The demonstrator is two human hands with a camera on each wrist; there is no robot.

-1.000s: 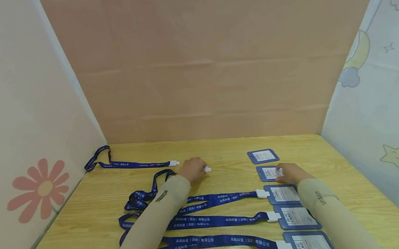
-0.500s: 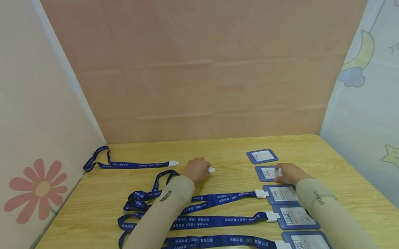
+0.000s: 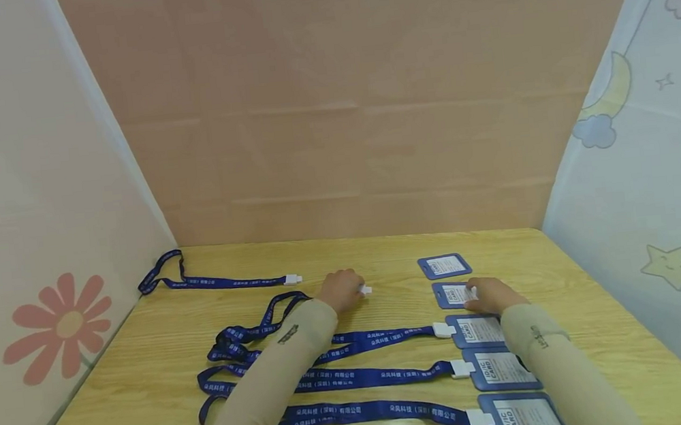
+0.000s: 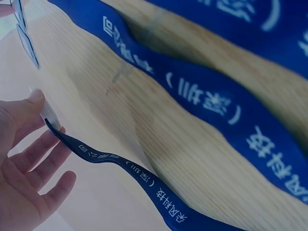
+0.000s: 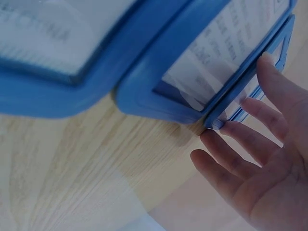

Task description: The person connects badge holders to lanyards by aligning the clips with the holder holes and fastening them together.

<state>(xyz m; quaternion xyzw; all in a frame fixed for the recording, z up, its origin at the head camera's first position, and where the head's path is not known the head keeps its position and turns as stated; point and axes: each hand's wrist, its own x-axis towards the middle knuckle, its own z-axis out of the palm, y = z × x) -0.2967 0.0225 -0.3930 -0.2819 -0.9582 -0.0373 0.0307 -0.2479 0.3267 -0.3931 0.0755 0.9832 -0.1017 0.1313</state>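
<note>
My left hand (image 3: 340, 290) pinches the white plastic clip (image 3: 366, 291) of a dark blue lanyard between thumb and fingers, above the table. In the left wrist view the lanyard's strap (image 4: 153, 185), with white lettering, trails away from that clip. To the right, my right hand (image 3: 492, 295) holds the right end of a blue badge holder (image 3: 442, 296) lying flat. In the right wrist view the thumb is at one side of this holder and the other fingers at its edge. A gap separates the clip from the holder.
Behind lies another badge holder (image 3: 445, 266). Nearer, three holders, including the front one (image 3: 528, 417), have lanyard clips at their left ends; the straps run left beneath my left arm. One more lanyard (image 3: 218, 282) lies far left. Walls (image 3: 336, 172) border the table.
My left hand has moved slightly right with the lanyard clip, nearer to the badge holder. The right hand stays on the same holder. The head view has shifted a little.
</note>
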